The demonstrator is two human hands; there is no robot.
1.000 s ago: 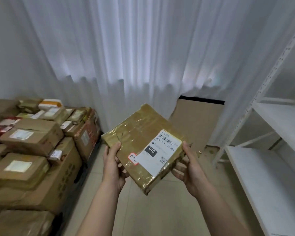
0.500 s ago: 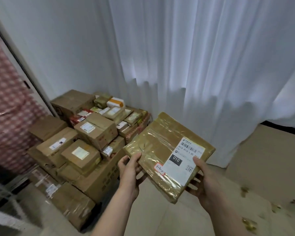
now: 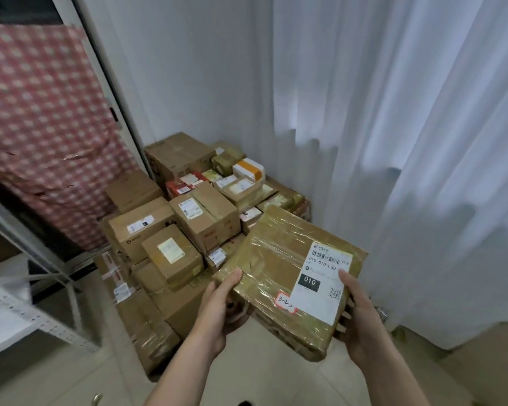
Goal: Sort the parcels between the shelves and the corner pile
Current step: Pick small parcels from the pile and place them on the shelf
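I hold a flat brown parcel (image 3: pixel 279 268) wrapped in clear tape, with a white shipping label marked 010 and a small pink sticker. My left hand (image 3: pixel 217 315) grips its left edge, thumb on top. My right hand (image 3: pixel 359 320) grips its right edge, thumb on the label. The parcel hangs tilted above the floor, just right of the corner pile (image 3: pixel 188 227) of cardboard boxes stacked against the wall.
A white metal shelf (image 3: pixel 27 315) stands at the lower left. A red checked cloth (image 3: pixel 41 136) hangs behind it beside a door frame. White curtains (image 3: pixel 393 142) cover the right side. A brown cardboard sheet (image 3: pixel 493 367) lies at the lower right. Tiled floor (image 3: pixel 273 376) shows below the parcel.
The view has swung left from the right-hand shelves to the corner pile. The parcel stays in both hands and is now nearer the pile.
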